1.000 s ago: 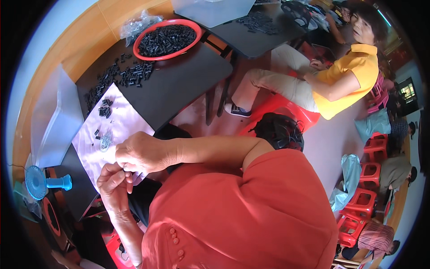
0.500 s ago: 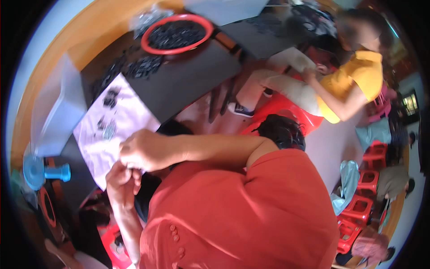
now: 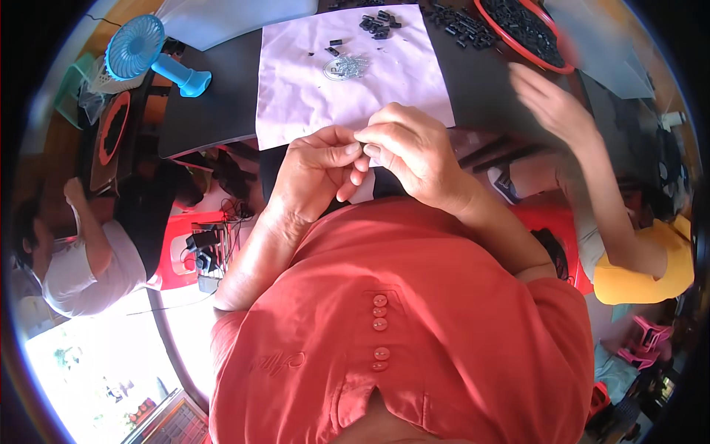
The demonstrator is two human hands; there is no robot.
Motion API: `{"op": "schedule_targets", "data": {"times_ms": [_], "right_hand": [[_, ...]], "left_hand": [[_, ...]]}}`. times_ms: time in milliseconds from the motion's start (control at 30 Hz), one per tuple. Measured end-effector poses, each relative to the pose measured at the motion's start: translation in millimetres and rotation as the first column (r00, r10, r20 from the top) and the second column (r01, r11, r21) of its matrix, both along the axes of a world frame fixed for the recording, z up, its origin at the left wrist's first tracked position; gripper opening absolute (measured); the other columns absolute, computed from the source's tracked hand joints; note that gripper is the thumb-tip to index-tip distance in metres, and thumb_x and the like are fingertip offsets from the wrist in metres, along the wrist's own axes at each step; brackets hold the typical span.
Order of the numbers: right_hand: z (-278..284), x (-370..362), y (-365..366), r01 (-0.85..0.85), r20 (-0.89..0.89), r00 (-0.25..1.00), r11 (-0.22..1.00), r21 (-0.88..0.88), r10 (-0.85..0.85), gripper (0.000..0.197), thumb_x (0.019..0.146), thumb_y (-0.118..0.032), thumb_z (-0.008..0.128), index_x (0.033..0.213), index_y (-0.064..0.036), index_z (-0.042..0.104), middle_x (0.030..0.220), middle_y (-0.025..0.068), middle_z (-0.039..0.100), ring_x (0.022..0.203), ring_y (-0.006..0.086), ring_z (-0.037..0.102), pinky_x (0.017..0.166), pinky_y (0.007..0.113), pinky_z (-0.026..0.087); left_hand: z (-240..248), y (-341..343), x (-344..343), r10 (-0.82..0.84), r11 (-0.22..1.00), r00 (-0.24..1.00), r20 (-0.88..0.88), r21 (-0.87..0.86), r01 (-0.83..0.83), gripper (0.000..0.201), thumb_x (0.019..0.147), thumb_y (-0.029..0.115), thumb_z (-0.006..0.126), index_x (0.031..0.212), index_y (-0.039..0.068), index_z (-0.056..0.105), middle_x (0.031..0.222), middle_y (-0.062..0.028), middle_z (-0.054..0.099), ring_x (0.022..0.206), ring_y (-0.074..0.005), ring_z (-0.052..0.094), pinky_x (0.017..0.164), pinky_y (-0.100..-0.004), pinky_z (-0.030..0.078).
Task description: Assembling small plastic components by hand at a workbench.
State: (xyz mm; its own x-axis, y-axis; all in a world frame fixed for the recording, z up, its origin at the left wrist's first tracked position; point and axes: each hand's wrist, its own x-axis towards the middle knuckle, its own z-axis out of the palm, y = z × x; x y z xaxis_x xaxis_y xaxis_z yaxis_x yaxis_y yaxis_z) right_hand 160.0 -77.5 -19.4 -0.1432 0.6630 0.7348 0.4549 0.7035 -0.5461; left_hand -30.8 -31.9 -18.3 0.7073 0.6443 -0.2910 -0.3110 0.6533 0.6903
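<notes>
My left hand (image 3: pixel 314 170) and my right hand (image 3: pixel 407 148) meet fingertip to fingertip just below the near edge of a pale pink sheet (image 3: pixel 296 96) on the black table (image 3: pixel 214 111). They pinch something tiny between them that I cannot make out. On the sheet lie a small heap of shiny metal springs (image 3: pixel 346 66) and a few small black plastic parts (image 3: pixel 377 24).
A red bowl of black parts (image 3: pixel 525 29) stands at the far right, where another person's hand (image 3: pixel 551 103) reaches. A blue hand fan (image 3: pixel 144 52) lies at the far left. A second person in white (image 3: pixel 74 251) sits to the left, near a red stool (image 3: pixel 185 244).
The view has swung round, so the sheet now lies straight ahead. My hands have come together at their fingertips. The person in yellow has stretched a hand toward the table.
</notes>
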Motion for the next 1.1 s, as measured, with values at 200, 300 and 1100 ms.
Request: {"op": "schedule_targets", "data": {"times_ms": [200,300,1100], "right_hand": [[1,0,5,-0.012,-0.048,0.999,1.0,-0.017,0.011,0.017,0.076,0.005,0.065,0.092,-0.003,0.066,0.08,0.0087,0.06,0.067,0.0264,0.058,0.059,0.036,0.045],[3,-3,4,0.026,-0.076,0.997,1.0,0.007,-0.025,0.017,0.075,0.005,0.066,0.09,-0.0018,0.065,0.08,0.0104,0.06,0.068,0.0274,0.059,0.06,0.037,0.046],[-10,6,10,0.113,0.171,0.978,0.992,0.052,-0.12,0.015,0.076,0.009,0.068,0.089,0.0017,0.064,0.083,0.0122,0.062,0.077,0.0277,0.062,0.069,0.035,0.05]], "left_hand": [[12,4,3,0.022,0.998,0.999,-0.04,0.064,-0.019,0.013,0.095,0.005,0.06,0.102,-0.006,0.061,0.081,-0.0135,0.066,0.062,-0.0182,0.062,0.045,-0.0269,0.045],[19,5,1,0.077,0.986,0.994,-0.078,0.157,-0.064,0.013,0.094,0.005,0.062,0.101,-0.006,0.062,0.08,-0.0126,0.067,0.062,-0.0165,0.062,0.046,-0.0255,0.045],[2,47,-4,0.556,0.644,0.786,-0.271,0.738,-0.201,0.013,0.085,0.007,0.072,0.097,0.0,0.071,0.076,-0.0004,0.065,0.068,-0.006,0.055,0.062,-0.0203,0.044]]}}
